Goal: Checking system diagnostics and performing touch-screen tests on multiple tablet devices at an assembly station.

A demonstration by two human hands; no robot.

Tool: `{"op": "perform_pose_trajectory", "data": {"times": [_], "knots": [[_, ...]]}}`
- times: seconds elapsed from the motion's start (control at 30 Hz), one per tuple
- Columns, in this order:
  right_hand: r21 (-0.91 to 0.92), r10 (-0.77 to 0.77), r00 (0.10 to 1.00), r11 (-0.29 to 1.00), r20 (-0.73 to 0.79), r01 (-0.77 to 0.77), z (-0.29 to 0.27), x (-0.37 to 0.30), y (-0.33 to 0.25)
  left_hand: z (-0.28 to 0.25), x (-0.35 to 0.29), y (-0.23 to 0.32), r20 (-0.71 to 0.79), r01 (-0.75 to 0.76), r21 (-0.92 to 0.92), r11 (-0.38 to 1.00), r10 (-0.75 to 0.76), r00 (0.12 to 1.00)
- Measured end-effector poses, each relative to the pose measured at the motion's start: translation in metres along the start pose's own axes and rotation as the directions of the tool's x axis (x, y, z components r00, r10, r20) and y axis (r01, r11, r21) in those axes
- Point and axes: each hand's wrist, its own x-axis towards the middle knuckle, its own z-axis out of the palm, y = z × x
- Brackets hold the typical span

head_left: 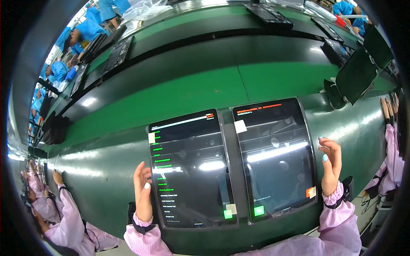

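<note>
On the green counter [106,170] two tablets lie side by side, left hand [143,187] and right hand [331,164] spread beside their outer edges, where a nudge might slide them together.

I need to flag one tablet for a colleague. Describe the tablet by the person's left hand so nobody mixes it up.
On the green bench, two dark tablets lie side by side. It is the left tablet, whose edge the left hand touches. Unlike its neighbour, its screen shows a list of green lines.
</note>
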Motion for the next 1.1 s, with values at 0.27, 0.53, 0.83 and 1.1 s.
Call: {"op": "perform_pose_trajectory", "data": {"times": [0.27, 0.53, 0.83, 1.1], "knots": [[0.152, 0.266, 0.961, 0.95, 0.071, -0.274, 0.005, 0.008, 0.014, 0.009, 0.0, 0.004, -0.066, 0.028, 0.074, 0.997, -0.023, 0.998], [0.118, 0.302, 0.951, 0.944, 0.059, -0.307, 0.004, 0.007, 0.016, 0.011, 0.0, 0.001, -0.099, 0.033, 0.087, 0.996, -0.025, 0.995], [0.119, 0.308, 0.95, 0.942, 0.058, -0.313, 0.004, 0.009, 0.016, 0.013, -0.001, 0.002, -0.113, 0.045, 0.114, 0.992, -0.033, 0.993], [0.189, 0.305, 0.949, 0.93, 0.08, -0.315, 0.009, 0.008, 0.012, 0.005, -0.006, 0.001, -0.087, 0.04, 0.133, 0.99, -0.028, 0.996]]}}
